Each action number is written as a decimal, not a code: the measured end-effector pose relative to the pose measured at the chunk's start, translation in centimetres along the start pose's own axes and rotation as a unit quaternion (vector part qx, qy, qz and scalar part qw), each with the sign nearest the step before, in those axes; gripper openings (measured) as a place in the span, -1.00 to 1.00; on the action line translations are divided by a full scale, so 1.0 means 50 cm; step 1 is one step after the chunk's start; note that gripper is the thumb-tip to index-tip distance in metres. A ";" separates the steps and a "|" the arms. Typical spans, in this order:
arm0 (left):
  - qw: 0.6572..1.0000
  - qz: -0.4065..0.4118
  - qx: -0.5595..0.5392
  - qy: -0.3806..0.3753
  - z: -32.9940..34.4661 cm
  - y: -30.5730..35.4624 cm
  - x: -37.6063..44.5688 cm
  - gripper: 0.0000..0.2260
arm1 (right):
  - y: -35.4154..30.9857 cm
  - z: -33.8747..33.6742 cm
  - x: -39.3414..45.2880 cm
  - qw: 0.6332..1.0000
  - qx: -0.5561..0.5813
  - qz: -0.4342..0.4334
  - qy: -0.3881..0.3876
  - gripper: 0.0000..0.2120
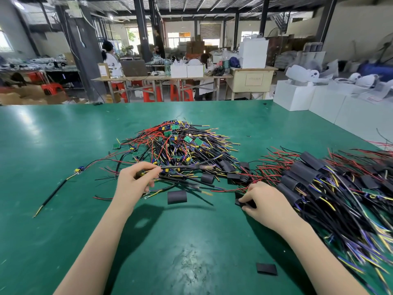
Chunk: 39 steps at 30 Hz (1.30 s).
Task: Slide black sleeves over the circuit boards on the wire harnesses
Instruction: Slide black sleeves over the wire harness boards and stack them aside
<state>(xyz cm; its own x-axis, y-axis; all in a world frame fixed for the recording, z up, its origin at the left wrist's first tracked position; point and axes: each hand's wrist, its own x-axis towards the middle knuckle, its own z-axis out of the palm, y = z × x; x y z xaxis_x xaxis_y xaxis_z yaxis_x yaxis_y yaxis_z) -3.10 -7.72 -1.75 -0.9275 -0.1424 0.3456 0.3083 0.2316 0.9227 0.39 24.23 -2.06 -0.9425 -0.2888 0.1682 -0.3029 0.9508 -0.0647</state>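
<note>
A heap of wire harnesses (182, 143) with small green circuit boards lies mid-table. My left hand (136, 179) pinches one harness (180, 167) at the heap's near edge, its black cable lifted and blurred. My right hand (263, 201) grips a black sleeve (241, 202) on the table, fingers curled over it. Another loose black sleeve (177, 196) lies between my hands. At the right sits a pile of sleeved harnesses (314, 179).
The green table (63, 145) carries a stray harness (57, 188) at the left and a flat black sleeve (266, 268) near the front edge. White boxes (297, 96) stand at the far right. People work at benches beyond the table.
</note>
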 end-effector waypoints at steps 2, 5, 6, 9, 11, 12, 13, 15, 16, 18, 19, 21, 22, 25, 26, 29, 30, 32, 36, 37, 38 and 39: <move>0.999 0.005 -0.033 0.014 -0.004 0.004 0.002 -0.84 | 0.003 0.000 -0.001 1.000 0.001 0.000 -0.002 -0.77; 0.999 -0.005 -0.040 0.006 -0.005 0.003 0.002 -0.85 | 0.004 -0.001 -0.001 0.999 0.042 -0.016 -0.013 -0.75; 0.999 -0.011 -0.034 -0.004 -0.004 0.002 0.000 -0.85 | 0.004 -0.001 -0.001 0.998 0.059 -0.024 -0.017 -0.74; 0.999 -0.030 -0.014 -0.039 0.000 -0.001 -0.003 -0.84 | 0.000 -0.002 0.002 0.994 0.101 -0.037 -0.023 -0.75; 0.997 -0.042 -0.001 -0.066 0.002 -0.003 -0.004 -0.81 | -0.002 0.000 0.006 0.993 0.116 -0.032 -0.022 -0.80; 0.996 -0.048 0.006 -0.081 0.004 -0.004 -0.004 -0.80 | -0.001 0.002 0.007 0.992 0.118 -0.025 -0.021 -0.81; 0.994 -0.055 0.011 -0.093 0.005 -0.005 -0.004 -0.80 | 0.000 0.004 0.008 0.992 0.120 -0.018 -0.019 -0.81; 0.992 -0.065 0.018 -0.108 0.011 -0.008 -0.006 -0.82 | 0.003 0.006 0.006 0.992 0.124 -0.002 -0.019 -0.77; 0.992 -0.064 0.025 -0.110 0.013 -0.009 -0.006 -0.83 | 0.004 0.006 0.006 0.993 0.117 0.004 -0.022 -0.75; 0.992 -0.054 0.045 -0.108 0.014 -0.012 -0.007 -0.85 | 0.005 0.006 0.005 0.995 0.092 0.009 -0.022 -0.73; 0.992 -0.048 0.052 -0.107 0.015 -0.014 -0.007 -0.84 | 0.006 0.005 0.005 0.996 0.089 0.012 -0.018 -0.75; 0.992 -0.041 0.068 -0.101 0.016 -0.016 -0.007 -0.84 | 0.006 0.004 0.004 0.995 0.095 0.019 -0.005 -0.80; 0.992 -0.039 0.075 -0.094 0.016 -0.018 -0.007 -0.84 | 0.006 0.005 0.005 0.996 0.092 0.021 0.000 -0.80; 0.995 -0.044 0.065 -0.056 0.013 -0.020 -0.006 -0.83 | 0.003 0.012 0.007 0.998 0.065 0.020 -0.003 -0.77; 0.996 -0.045 0.061 -0.040 0.011 -0.020 -0.004 -0.83 | 0.000 0.015 0.007 0.998 0.060 0.020 -0.003 -0.75; 0.997 -0.054 0.046 0.008 0.004 -0.021 -0.001 -0.84 | -0.013 0.019 0.013 0.996 0.064 0.029 0.049 -0.77; 0.997 -0.060 0.040 0.020 0.002 -0.021 0.000 -0.84 | -0.019 0.015 0.021 0.994 0.078 0.033 0.076 -0.78; 0.996 -0.066 0.044 0.031 0.001 -0.021 0.000 -0.83 | -0.031 0.002 0.045 0.987 0.105 0.036 0.115 -0.81; 0.995 -0.060 0.080 0.020 0.006 -0.018 -0.006 -0.84 | -0.038 -0.012 0.113 0.995 0.023 0.065 0.067 -0.77; 0.994 -0.057 0.088 0.018 0.008 -0.017 -0.008 -0.85 | -0.038 -0.013 0.125 0.996 -0.009 0.079 0.041 -0.78; 0.994 -0.055 0.094 0.017 0.010 -0.016 -0.010 -0.86 | -0.038 -0.013 0.135 0.995 -0.027 0.091 0.015 -0.79; 0.994 -0.055 0.098 0.017 0.011 -0.015 -0.011 -0.87 | -0.038 -0.012 0.142 0.994 -0.031 0.101 -0.008 -0.79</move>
<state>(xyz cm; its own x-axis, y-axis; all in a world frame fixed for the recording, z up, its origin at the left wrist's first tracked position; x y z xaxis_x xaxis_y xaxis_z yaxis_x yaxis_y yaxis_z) -2.93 -7.28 -2.71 -0.9445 -0.2096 0.2529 0.1550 0.3945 0.9057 -5.66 20.45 -0.16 -0.9856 -0.0917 0.1421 -0.0975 0.9946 -0.0348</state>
